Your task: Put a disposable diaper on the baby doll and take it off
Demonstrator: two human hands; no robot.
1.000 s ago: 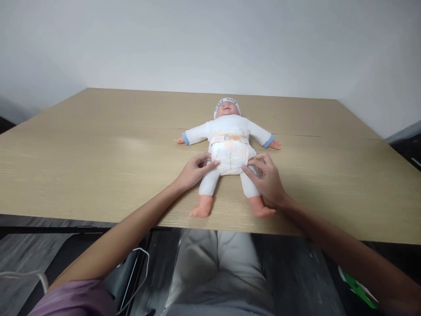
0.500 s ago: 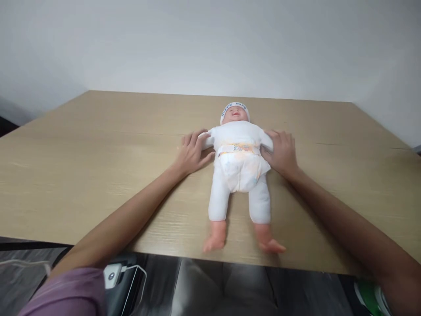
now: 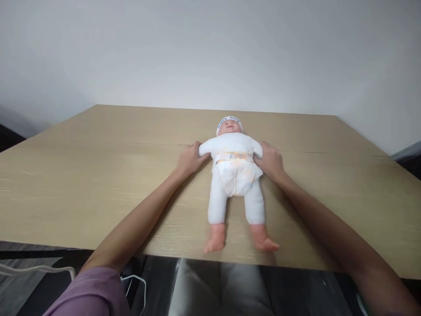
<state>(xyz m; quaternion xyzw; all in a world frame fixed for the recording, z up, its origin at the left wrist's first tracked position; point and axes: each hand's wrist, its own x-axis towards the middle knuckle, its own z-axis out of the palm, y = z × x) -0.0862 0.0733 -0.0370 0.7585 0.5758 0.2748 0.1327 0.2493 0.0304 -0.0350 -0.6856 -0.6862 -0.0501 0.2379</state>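
Head view, the only one: 1 s ago both hands were pinching the lower edge of the diaper [image 3: 237,177] by the legs. At 0.5 s they lay flat over the doll's outstretched arms. Now they've closed in at shoulder level, so contact has shifted from diaper to upper body, and the diaper sits fastened w/ nobody touching it. Left hand [image 3: 190,159] is half-closed, fingers curled over the end of the white sleeve on its side. The doll's own hand is hidden under it, so can't tell how firm the hold is. Right hand [image 3: 271,160] does likewise on the other sleeve, palm down, fingers bent round the arm. The doll [image 3: 230,145] lies face-up btwn the two hands, touching both. Its head in a white cap [image 3: 229,119] points away from the person, legs straight toward them, and bare feet reach near the front edge of the table [image 3: 98,175]. Its arms, spread wide 1 s ago, now look drawn in vs. the torso. A purple sleeve [image 3: 88,292] and a white cable [image 3: 33,268] show below the table edge.
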